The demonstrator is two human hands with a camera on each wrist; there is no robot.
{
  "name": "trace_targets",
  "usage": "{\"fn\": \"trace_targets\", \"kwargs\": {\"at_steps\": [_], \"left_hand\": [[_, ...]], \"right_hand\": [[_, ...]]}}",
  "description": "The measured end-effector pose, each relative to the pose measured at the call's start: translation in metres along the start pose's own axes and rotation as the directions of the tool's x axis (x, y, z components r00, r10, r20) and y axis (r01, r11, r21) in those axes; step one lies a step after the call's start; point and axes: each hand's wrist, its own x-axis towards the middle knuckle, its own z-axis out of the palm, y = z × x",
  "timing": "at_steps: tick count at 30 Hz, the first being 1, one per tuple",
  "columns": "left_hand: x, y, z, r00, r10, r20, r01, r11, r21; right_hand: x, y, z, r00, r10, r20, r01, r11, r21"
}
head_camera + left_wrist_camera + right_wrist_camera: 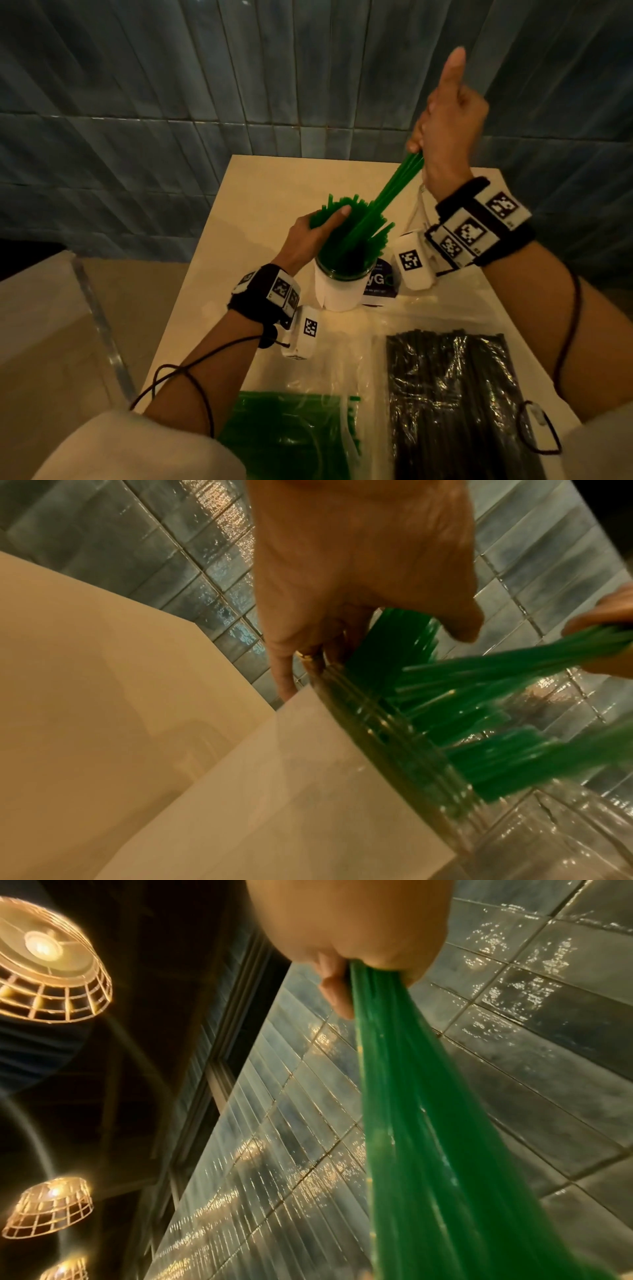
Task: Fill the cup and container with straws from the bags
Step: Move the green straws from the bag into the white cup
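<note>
A clear container [339,287] wrapped in white paper stands mid-table, packed with green straws [346,236]. My left hand [308,236] curls round a bunch of those straws above the rim and holds them to the left; in the left wrist view my thumb and fingers [359,601] clasp the green straws [394,647] above the container rim [387,731]. My right hand [445,137], raised high with its index finger pointing up, grips a bundle of green straws [387,195] that slants down into the container. The right wrist view shows that hand [349,934] gripping the bundle [411,1123].
A cup [380,282] with a purple label stands just behind the container. At the near edge lie a clear bag of green straws [284,435] and a bag of black straws [452,404]. A tiled wall [171,120] backs the table [260,192]; floor lies to the left.
</note>
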Motion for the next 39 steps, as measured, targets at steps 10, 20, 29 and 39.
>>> {"fn": "trace_targets", "kwargs": {"at_steps": [10,20,29,39], "left_hand": [[-0.016,-0.01,0.006,0.986,0.158,0.048,-0.165,0.942,0.292],[-0.012,-0.018,0.011,0.98,0.198,0.016,-0.19,0.909,0.371],[-0.013,-0.028,0.016,0.964,0.265,-0.018,-0.247,0.918,0.311],[-0.01,-0.043,0.012,0.949,0.313,-0.028,-0.294,0.917,0.27]], "right_hand": [[0.017,0.015,0.0,0.979,-0.153,-0.134,0.152,0.988,-0.014],[0.001,0.028,0.001,0.951,-0.308,-0.034,0.297,0.937,-0.183],[-0.062,0.089,-0.009,0.76,0.029,0.649,0.525,0.562,-0.64],[-0.077,0.101,-0.007,0.735,0.139,0.664,0.386,0.719,-0.578]]}}
